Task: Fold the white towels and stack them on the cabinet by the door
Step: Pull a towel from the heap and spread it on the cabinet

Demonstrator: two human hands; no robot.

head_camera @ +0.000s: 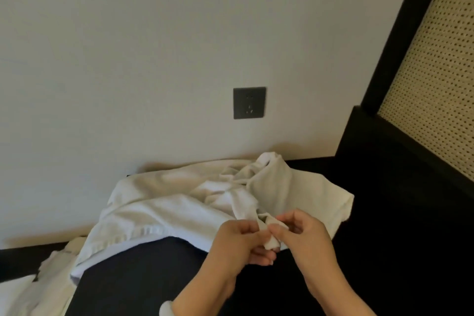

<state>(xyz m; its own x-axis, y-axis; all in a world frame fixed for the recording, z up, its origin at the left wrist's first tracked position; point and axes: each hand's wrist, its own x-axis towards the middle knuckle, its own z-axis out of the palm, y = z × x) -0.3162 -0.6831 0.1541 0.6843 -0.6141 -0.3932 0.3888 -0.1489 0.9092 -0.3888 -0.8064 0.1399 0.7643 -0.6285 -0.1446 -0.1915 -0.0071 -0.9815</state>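
Note:
A rumpled heap of white towels (179, 202) lies on a black cabinet top (143, 269) against the wall. One towel (289, 187) stretches toward me from the heap's right side. My left hand (241, 241) and my right hand (300, 233) meet at its near edge, and both pinch the same bunched corner of cloth between fingers and thumb. The corner pokes out below the fingers. Part of the heap droops over the cabinet's left side.
A dark wall socket (249, 102) sits on the pale wall above the heap. A black frame with a woven cane panel (441, 79) rises at the right. More white cloth (48, 282) hangs at the lower left.

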